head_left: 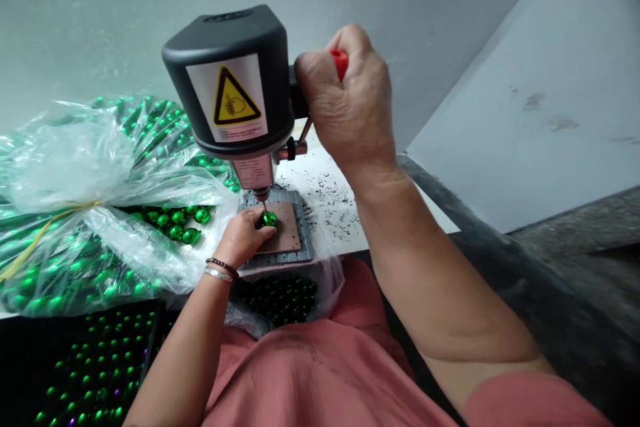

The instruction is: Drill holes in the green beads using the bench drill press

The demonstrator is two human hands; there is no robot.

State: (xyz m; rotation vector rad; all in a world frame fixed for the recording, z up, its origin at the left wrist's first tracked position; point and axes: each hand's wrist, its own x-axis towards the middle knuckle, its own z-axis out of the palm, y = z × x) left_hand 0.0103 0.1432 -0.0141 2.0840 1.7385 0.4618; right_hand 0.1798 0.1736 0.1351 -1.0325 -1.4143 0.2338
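Note:
A shiny green ball (270, 219) sits on a brown board (286, 230) over the grey base plate of a small drill press (227, 87). My left hand (246, 235) pinches the ball between thumb and fingers, right under the thin drill bit (265, 204). The bit's tip meets or nearly meets the ball; I cannot tell whether it has entered. Up at the right side of the machine, my right hand (353, 97) is wrapped round the red-ended feed lever (340, 63). A yellow warning sticker faces me on the black housing.
Large clear plastic bags (75, 167) full of green balls lie at left, with several loose balls (190, 235) beside them. Dark shavings dot the white tabletop (335, 213). An open bag of balls (285, 297) hangs below the front edge; a dark tray of balls (95, 367) is lower left.

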